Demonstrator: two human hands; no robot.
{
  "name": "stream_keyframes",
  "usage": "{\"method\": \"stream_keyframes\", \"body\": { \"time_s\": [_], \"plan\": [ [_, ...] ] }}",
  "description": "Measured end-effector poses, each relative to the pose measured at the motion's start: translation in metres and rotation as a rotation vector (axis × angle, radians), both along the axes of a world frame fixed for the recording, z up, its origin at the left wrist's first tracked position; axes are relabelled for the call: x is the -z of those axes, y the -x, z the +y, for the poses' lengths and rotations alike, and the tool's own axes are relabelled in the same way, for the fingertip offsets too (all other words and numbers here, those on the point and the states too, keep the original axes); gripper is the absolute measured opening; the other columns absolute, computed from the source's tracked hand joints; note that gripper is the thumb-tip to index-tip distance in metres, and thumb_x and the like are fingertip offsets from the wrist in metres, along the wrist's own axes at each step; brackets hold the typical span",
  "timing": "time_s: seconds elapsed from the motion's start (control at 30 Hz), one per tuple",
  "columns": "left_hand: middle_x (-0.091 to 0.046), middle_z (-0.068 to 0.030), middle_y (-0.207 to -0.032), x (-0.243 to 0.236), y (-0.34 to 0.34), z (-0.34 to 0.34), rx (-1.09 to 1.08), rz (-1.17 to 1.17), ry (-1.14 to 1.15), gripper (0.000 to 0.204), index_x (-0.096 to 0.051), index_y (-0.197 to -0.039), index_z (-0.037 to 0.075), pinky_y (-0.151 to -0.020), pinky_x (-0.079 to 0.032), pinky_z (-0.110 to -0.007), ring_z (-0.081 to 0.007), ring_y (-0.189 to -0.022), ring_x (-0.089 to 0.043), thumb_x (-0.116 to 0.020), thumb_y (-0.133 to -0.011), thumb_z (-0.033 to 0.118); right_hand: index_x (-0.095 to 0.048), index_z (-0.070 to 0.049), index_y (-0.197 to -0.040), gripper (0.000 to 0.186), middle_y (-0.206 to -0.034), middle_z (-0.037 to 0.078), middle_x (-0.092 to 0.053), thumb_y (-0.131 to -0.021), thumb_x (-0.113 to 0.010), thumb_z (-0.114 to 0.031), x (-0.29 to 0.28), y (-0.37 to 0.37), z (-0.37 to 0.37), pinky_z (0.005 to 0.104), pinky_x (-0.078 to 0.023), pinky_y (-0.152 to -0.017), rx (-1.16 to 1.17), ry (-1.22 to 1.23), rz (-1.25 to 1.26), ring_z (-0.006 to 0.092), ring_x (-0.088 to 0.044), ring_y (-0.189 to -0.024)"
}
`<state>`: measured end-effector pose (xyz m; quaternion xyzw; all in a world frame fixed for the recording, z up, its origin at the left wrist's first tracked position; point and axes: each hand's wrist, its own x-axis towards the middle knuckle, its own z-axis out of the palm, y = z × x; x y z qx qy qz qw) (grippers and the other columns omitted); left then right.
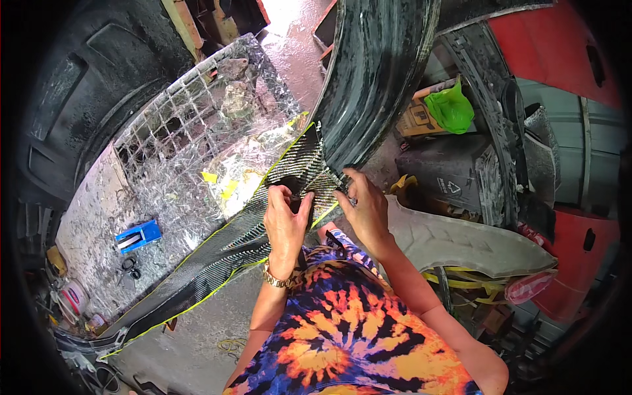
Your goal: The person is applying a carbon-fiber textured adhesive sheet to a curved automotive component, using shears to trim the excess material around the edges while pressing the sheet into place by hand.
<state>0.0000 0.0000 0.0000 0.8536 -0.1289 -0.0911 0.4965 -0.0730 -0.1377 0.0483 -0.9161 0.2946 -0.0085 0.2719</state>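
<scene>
A long strip of black woven carbon fibre cloth (230,245) with bright yellow edges runs from the lower left up to the middle. Its upper end lies against a curved, glossy black moulded part (378,72) that rises toward the top. My left hand (284,227), a metal watch at its wrist, is closed on the cloth with bent fingers and the thumb beside a fold. Close by on the right, my right hand (367,214) pinches the cloth at the moulded part's lower end. The fingertips of both hands are partly hidden in the folds.
On the left, a fibre-littered worktable (89,227) with a wire grid carries a blue tape dispenser (138,236), black scissors (130,267) and a tub (74,296). To the right are a grey curved panel (454,240), a dark bin (441,178), a green bag (451,108) and red panels (559,46).
</scene>
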Motion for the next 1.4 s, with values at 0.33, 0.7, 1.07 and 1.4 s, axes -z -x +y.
{"method": "stream_keyframes", "body": {
  "time_s": [0.33,0.7,1.07,1.4],
  "plan": [
    [-0.055,-0.0143,-0.077,-0.007,0.0,0.002,0.014,0.047,-0.049,0.039,-0.046,-0.094,0.002,-0.057,-0.046,-0.041,-0.0333,-0.065,-0.057,-0.075,-0.078,0.021,-0.055,-0.006,-0.109,0.037,-0.077,0.004,-0.054,-0.078,-0.073,-0.013,0.006,0.008,-0.009,0.0298,-0.043,-0.059,0.061,-0.091,-0.189,0.0152,-0.052,-0.064],
    [-0.051,-0.0126,-0.078,-0.001,0.003,0.002,-0.026,-0.029,-0.012,0.04,-0.046,-0.094,0.002,-0.055,-0.044,-0.039,-0.0295,-0.06,-0.053,-0.076,-0.076,0.022,-0.056,-0.006,-0.076,0.024,-0.066,-0.002,-0.054,-0.088,-0.068,-0.022,0.027,0.015,-0.013,0.0201,-0.034,-0.052,0.277,-0.795,-0.132,0.0026,-0.044,-0.059],
    [-0.055,-0.0161,-0.083,0.001,0.007,-0.002,-0.065,-0.085,-0.045,0.041,-0.046,-0.096,0.002,-0.057,-0.045,-0.042,-0.034,-0.064,-0.056,-0.076,-0.076,0.022,-0.063,0.0,-0.086,0.014,-0.07,0.003,-0.062,-0.085,-0.068,-0.013,0.036,0.028,-0.039,0.0222,-0.04,-0.054,0.081,-0.473,-0.142,0.0072,-0.051,-0.059],
    [-0.054,-0.0181,-0.097,-0.008,0.017,-0.008,-0.139,-0.083,-0.055,0.048,-0.044,-0.114,0.0,-0.069,-0.049,-0.043,-0.0381,-0.085,-0.059,-0.072,-0.079,0.016,-0.06,-0.006,-0.107,0.031,-0.116,0.007,-0.06,-0.077,-0.064,-0.008,-0.017,-0.01,-0.063,0.0415,-0.038,-0.095,-1.107,0.113,-0.245,0.0242,-0.053,-0.11]
  ]
}}
